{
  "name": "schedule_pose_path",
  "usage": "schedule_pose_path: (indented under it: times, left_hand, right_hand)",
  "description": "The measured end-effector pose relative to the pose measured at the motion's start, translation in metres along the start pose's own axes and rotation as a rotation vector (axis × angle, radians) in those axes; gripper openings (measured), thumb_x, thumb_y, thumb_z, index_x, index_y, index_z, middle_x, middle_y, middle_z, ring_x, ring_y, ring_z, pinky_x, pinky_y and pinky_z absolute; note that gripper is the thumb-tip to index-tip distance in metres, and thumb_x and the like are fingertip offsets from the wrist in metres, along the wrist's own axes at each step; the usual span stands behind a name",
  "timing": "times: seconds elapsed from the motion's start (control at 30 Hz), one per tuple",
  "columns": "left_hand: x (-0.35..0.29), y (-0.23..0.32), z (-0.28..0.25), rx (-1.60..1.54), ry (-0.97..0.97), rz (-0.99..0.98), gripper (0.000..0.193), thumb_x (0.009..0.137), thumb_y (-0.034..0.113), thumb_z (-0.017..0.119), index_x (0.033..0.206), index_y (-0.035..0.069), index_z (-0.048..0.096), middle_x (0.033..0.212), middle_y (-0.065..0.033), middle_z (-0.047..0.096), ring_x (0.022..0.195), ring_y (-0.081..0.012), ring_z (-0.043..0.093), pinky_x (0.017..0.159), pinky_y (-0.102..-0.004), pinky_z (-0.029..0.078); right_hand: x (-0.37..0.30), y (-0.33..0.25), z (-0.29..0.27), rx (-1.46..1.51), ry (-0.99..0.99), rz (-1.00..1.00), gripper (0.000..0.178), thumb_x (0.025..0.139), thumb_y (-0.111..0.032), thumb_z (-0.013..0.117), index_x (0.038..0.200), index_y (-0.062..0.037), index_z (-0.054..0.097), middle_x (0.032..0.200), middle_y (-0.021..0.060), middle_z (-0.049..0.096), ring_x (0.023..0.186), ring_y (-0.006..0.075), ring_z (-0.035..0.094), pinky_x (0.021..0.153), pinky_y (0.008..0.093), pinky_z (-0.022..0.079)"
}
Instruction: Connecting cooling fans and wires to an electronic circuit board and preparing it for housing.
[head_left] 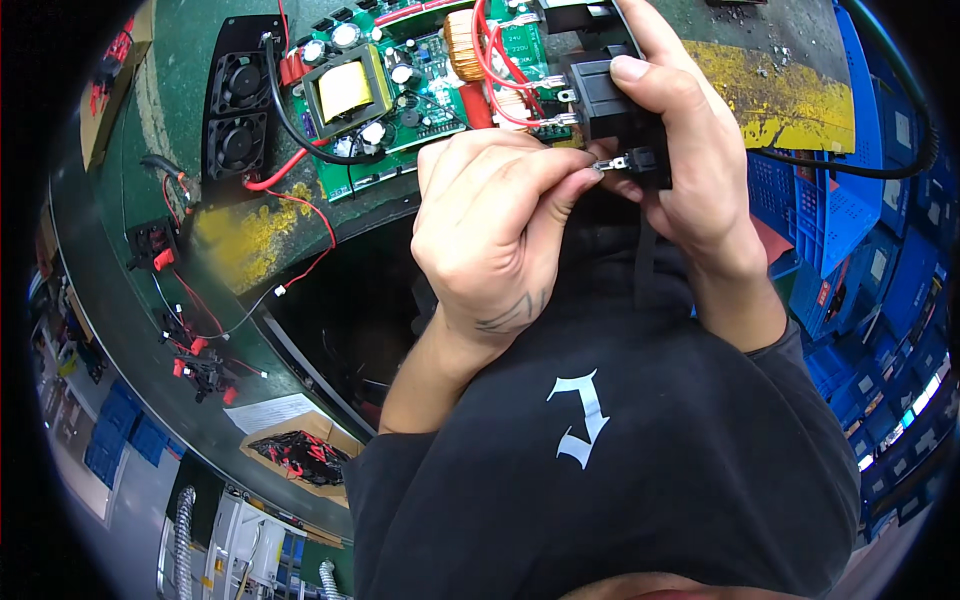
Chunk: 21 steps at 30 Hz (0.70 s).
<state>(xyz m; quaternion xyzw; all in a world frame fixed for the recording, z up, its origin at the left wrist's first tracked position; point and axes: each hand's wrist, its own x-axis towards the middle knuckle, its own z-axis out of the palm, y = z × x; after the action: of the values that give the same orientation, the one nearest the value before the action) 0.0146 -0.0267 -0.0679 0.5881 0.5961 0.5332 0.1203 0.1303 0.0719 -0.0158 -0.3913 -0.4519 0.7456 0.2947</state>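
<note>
In my right hand (705, 160) is a black plastic panel (655, 125) with a black socket block (598, 92) mounted on it; my thumb presses on the block's upper side. Red wires (497, 75) run from metal tabs on the block to a green circuit board (425, 65). My left hand (495, 205) has thumb and forefinger pinched at a small metal terminal (615, 163), which sticks out of a small black part (640, 160) at the panel's near end. Whatever else lies between those fingertips is hidden.
Two black fans (237, 110) on a plate sit left of the board. Loose red-wired parts (200, 365) lie on the green bench (330, 215), beside a cardboard box (305, 455) of black and red pieces. A black cable (850, 170) and blue crates (800, 190) are at the right.
</note>
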Motion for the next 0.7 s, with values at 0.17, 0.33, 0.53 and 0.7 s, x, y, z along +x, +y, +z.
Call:
schedule_pose_path:
  times: [0.17,0.33,0.53,0.7]
  left_hand:
    - [0.001,0.001,0.002,-0.016,-0.008,-0.010,0.015,0.076,0.008,0.083,0.089,0.004,0.075,0.076,-0.0040,0.069,0.076,-0.0210,0.066,0.077,-0.0319,0.045]
    - [-0.001,-0.003,0.004,-0.012,-0.014,0.009,0.015,0.076,0.008,0.083,0.087,0.004,0.074,0.076,-0.0037,0.068,0.076,-0.0208,0.066,0.076,-0.0321,0.045]
    - [-0.001,-0.008,0.006,-0.023,0.022,0.093,0.019,0.071,0.007,0.084,0.087,0.005,0.073,0.076,-0.0038,0.069,0.075,-0.0213,0.066,0.075,-0.0338,0.045]
    - [-0.003,-0.006,-0.004,0.003,-0.001,0.123,0.022,0.071,0.011,0.084,0.090,0.004,0.073,0.084,-0.0039,0.070,0.080,-0.0231,0.067,0.077,-0.0357,0.047]
  right_hand:
    - [-0.001,0.004,-0.003,-0.001,-0.019,-0.027,0.072,0.095,-0.010,0.044,0.160,0.0072,0.019,0.158,0.0186,0.038,0.145,0.0236,0.038,0.121,0.0340,0.025]
    - [0.002,0.008,0.003,0.011,-0.021,-0.068,0.073,0.094,-0.012,0.045,0.160,0.0076,0.019,0.160,0.0194,0.035,0.147,0.0245,0.034,0.123,0.0350,0.022]
    - [-0.001,0.008,0.009,-0.078,0.010,-0.131,0.075,0.093,-0.015,0.045,0.160,0.0078,0.021,0.161,0.0203,0.033,0.148,0.0261,0.033,0.123,0.0361,0.021]
    - [0.003,0.026,-0.001,-0.175,0.148,-0.128,0.071,0.095,-0.029,0.045,0.159,-0.0019,0.031,0.111,0.0143,0.064,0.069,0.0109,0.058,0.042,0.0194,0.040]
